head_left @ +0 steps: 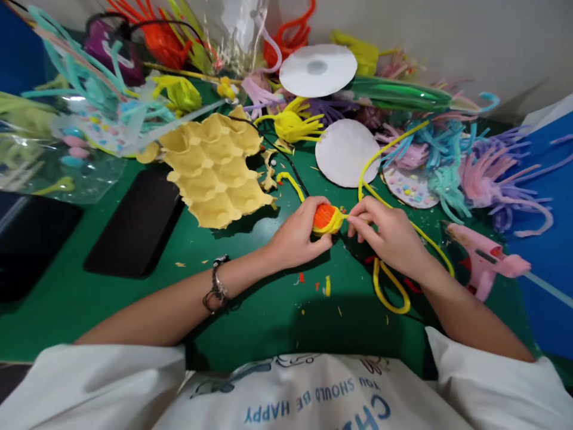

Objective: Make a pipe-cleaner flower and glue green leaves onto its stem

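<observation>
My left hand point(301, 234) grips a small orange bundle point(324, 218), which looks made of fuzzy pipe cleaners. Yellow strands wrap the bundle's lower and right side. From that side a yellow pipe cleaner point(389, 143) runs to my right hand point(382, 230), whose thumb and fingers pinch it close to the bundle. Its long length arches up behind the right hand, and another part loops on the table below. One short yellow end sticks out beyond the left hand. Orange and yellow scraps point(328, 285) lie in front of the hands.
A torn yellow egg carton point(219, 170) and a black phone point(134, 224) lie to the left. White discs point(347, 152) and several pipe-cleaner tassels point(487, 173) crowd the back and right. A pink glue gun point(486, 257) rests at the right on the green table point(250, 310).
</observation>
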`<state>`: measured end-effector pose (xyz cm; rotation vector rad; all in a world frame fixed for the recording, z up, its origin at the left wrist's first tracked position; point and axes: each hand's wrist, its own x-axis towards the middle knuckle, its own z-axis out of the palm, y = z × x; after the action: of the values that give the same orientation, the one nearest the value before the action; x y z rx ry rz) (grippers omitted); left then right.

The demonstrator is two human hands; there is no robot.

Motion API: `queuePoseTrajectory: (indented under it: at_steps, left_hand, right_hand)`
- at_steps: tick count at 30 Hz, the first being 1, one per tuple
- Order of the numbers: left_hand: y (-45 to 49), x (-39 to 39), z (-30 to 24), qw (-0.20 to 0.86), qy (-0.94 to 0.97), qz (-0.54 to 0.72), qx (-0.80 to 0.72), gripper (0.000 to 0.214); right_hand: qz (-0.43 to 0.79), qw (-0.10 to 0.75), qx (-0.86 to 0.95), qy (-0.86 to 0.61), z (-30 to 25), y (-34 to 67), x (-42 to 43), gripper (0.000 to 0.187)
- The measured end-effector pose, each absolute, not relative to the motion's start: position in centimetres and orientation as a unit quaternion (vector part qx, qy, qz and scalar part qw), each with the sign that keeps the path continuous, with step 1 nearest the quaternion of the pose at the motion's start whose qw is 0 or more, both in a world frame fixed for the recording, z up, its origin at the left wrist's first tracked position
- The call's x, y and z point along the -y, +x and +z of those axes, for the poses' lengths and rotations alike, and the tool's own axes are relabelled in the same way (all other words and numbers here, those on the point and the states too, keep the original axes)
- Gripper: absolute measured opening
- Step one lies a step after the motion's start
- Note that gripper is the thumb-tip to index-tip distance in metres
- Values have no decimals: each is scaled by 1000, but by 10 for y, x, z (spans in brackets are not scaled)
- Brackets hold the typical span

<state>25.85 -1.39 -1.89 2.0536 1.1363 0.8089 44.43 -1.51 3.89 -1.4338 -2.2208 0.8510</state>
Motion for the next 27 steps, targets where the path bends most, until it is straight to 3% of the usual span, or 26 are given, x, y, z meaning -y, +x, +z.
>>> queuePoseTrajectory:
  at_steps: [4,7,12,17,23,27]
  left_hand:
    - [258,15,-17,325,768,309,-456,42]
    - [256,14,-17,317,766,320,-458,42]
    - [255,12,-17,291,784,317,-446,43]
    - [254,12,-17,281,791,307,-448,44]
    - [252,9,-18,280,792,333,-429,38]
    - [251,5,-21,266,786,387,-401,39]
  right_hand:
    - [263,171,800,-512,37,443,17,10]
    - [169,144,824,-522,36,442,19,12]
    - [58,91,857,-504,38,443,23,26]
    - [93,91,867,-481,39,444,22,27]
    - [196,187,837,-476,32,445,14,15]
    - [173,204,848,-457,33,448,10,14]
